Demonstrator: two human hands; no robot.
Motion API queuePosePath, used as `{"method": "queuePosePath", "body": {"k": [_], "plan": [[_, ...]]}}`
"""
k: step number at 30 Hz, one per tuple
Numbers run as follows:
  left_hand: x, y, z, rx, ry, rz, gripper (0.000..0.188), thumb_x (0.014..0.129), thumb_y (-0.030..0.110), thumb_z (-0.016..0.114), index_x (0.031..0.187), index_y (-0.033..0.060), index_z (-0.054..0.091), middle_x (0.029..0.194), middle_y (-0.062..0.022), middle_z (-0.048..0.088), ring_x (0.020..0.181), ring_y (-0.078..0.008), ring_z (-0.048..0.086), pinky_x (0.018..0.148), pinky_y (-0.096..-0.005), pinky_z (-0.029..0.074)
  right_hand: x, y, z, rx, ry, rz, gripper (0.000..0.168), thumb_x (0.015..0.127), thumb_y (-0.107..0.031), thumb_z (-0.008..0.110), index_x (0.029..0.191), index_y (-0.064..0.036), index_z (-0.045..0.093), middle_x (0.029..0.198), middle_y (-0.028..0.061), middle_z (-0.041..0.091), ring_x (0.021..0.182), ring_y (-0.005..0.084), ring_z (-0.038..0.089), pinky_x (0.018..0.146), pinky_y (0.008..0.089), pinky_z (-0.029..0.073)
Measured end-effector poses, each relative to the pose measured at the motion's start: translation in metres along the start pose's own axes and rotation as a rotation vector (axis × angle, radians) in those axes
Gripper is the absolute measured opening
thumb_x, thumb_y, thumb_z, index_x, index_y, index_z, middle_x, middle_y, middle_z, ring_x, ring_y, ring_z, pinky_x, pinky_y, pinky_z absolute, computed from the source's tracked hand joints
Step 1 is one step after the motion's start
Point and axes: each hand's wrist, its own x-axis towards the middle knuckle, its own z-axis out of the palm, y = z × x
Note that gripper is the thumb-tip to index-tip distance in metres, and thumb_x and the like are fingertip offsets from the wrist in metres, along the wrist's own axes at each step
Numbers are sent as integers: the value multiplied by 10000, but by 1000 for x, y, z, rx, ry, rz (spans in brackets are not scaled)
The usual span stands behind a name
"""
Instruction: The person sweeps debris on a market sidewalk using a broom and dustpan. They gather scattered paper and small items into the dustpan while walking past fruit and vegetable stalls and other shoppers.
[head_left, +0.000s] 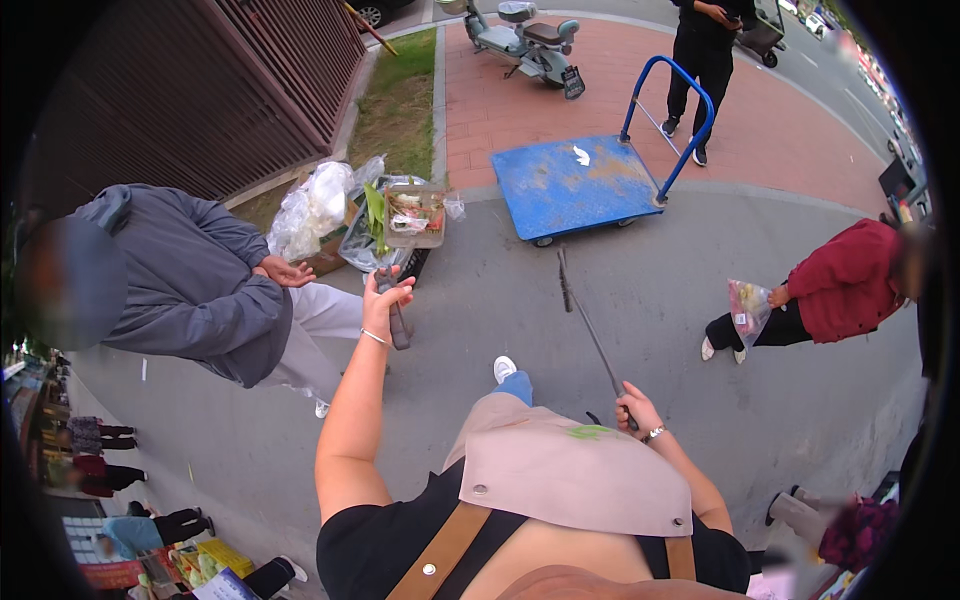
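Raised on the left, my left hand (388, 304) grips a dark metal tool (399, 330) that looks like pliers; its exact kind I cannot tell. Lower on the right, my right hand (639, 411) holds the handle of a long thin dark rod (592, 334). At the rod's far end a short ridged or bristled piece (565, 289) hangs beside it, just short of the blue platform cart (525, 202). I wear a pale apron (570, 472) with brown straps and a green mark on it.
A person in a grey jacket (195, 277) stands close on the left, near plastic bags (311, 202) and a food-scrap tray (415, 238). Another in red (844, 285) holds a bag (750, 304) at right. Someone in black (701, 82) stands behind the cart, near a parked scooter (525, 41).
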Motion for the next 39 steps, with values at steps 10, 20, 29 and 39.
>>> {"method": "queuePosePath", "body": {"k": [10, 20, 29, 39], "plan": [[240, -134, -1, 1851, -433, -225, 445, 689, 103, 508, 1095, 1, 359, 1131, -185, 404, 989, -342, 493, 822, -376, 421, 183, -175, 45, -251, 19, -101, 603, 745, -22, 475, 1302, -29, 242, 632, 30, 468, 506, 92, 414, 471, 223, 354], [317, -177, -13, 1979, -565, -507, 369, 748, 164, 514, 1078, 25, 424, 1112, -149, 445, 989, -293, 520, 795, -365, 447, 238, -323, 116, -892, -105, -28, 600, 736, -36, 465, 1302, -73, 269, 592, 24, 479, 476, 89, 437, 432, 226, 354], [282, -152, -31, 2093, -408, -423, 292, 743, 128, 532, 1000, 34, 429, 1005, -108, 437, 871, -278, 555, 693, -353, 485, 325, -390, 169, -1050, -341, 122, 595, 742, -72, 447, 1307, -86, 259, 578, 1, 482, 457, 62, 433, 404, 202, 342], [255, -70, 64, 1123, 422, 193, 405, 540, -78, 487, 916, 32, 380, 928, -109, 442, 764, -238, 495, 683, -328, 444, 425, -481, 223, -1290, -505, 140, 581, 731, -135, 482, 1281, -58, 308, 582, 1, 479, 447, 75, 434, 389, 214, 337]]}}
